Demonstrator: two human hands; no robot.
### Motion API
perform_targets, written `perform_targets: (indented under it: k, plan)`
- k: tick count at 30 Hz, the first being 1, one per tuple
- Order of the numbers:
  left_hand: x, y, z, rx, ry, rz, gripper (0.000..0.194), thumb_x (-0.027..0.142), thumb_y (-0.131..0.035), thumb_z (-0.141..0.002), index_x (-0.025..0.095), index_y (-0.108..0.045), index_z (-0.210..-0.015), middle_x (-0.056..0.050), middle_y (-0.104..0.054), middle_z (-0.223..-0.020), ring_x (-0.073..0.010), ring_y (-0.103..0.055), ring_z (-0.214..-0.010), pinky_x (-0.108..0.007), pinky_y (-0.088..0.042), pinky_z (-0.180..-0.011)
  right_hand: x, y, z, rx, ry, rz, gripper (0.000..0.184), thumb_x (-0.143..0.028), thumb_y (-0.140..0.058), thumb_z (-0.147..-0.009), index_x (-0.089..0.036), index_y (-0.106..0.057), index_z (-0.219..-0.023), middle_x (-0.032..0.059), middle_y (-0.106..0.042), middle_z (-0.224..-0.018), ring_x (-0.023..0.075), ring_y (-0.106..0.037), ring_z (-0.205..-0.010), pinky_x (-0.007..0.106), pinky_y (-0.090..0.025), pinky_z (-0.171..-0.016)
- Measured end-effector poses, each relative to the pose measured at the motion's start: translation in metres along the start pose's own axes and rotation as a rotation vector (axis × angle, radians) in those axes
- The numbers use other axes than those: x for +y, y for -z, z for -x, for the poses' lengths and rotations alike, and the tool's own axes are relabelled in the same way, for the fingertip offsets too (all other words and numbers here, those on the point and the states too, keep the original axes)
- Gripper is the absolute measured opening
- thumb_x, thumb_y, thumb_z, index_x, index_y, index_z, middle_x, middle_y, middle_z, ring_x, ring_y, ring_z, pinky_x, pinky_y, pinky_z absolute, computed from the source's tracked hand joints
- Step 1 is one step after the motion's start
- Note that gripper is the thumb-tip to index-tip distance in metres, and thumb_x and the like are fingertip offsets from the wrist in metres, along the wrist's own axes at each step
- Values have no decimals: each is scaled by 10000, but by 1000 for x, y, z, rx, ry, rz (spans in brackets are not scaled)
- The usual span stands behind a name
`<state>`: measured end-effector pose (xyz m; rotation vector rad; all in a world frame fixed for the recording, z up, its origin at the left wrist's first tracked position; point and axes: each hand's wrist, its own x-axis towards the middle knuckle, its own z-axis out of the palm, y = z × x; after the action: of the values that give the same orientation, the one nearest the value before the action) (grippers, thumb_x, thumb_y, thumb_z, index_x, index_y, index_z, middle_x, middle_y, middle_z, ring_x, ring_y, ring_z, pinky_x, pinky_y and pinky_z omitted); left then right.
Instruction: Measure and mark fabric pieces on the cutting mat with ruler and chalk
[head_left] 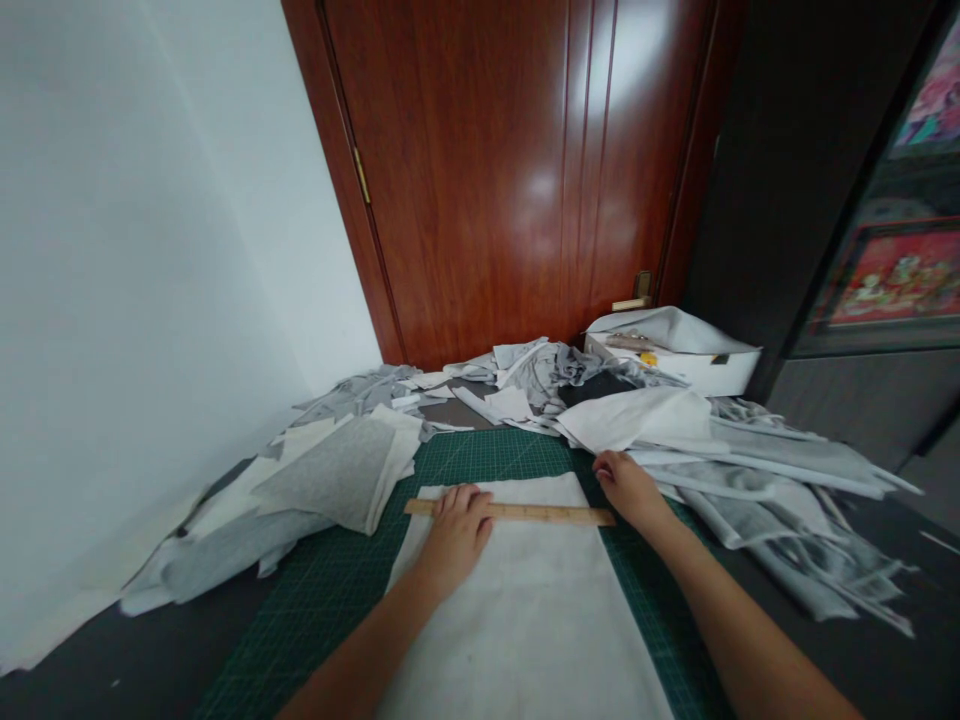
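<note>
A long piece of white cloth (525, 610) lies flat on the green cutting mat (495, 455), its far edge in the middle of the view. Across it, close to that edge, runs a wooden ruler (551, 513) whose two ends reach past the cloth's sides. My left hand (459, 530) lies flat over the left half of the ruler, fingers stretched out and pressing it onto the cloth. Just beyond the ruler's right end is my right hand (624, 484), with curled fingers pinched together. Whatever those fingers hold, if anything, is too small to make out.
Grey and white cloth pieces (337, 470) are stacked on the left. More cloth and strips (780, 480) lie on the right, with scraps (525, 375) along the back. A white box (720, 373) stands at the back right before a brown wooden door (480, 180).
</note>
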<state>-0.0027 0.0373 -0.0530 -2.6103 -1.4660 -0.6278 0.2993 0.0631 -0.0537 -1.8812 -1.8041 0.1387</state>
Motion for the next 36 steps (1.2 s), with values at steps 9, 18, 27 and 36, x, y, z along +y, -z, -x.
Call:
perform_targets:
  k: [9,18,27,36]
  plan:
    - [-5,10,-2,-4,69,-100,112,184,-494,-887,207,-558,-975,-51,-581,-1004,-235,-504,-996,-363,-378,-903,-15,2,3,65,146,-231,154,-165,-472,-813,-180,-612,-874,49,-622,-862,184,-583,-817,280,-436,-769]
    - [-4,11,-5,12,90,-133,129,194,-472,-903,179,-574,-981,-82,-577,-1006,-259,-474,-985,-387,-367,-895,-42,-6,18,-49,322,-405,156,-155,-480,-832,-174,-630,-872,45,-615,-853,168,-583,-791,278,-459,-748]
    - [-6,10,-6,27,109,-129,154,202,-489,-898,165,-571,-1023,-88,-579,-1024,-258,-469,-1003,-399,-379,-903,-53,-9,30,-33,330,-216,333,13,-403,-808,-172,-676,-856,58,-562,-955,142,-594,-855,241,-444,-841]
    - [-13,5,-1,99,-13,20,234,92,-472,-853,197,-584,-1031,-57,-573,-1028,-219,-519,-1023,-380,-437,-929,-8,-7,7,179,123,-134,282,-10,-448,-771,-127,-676,-888,104,-571,-950,187,-590,-838,297,-461,-846]
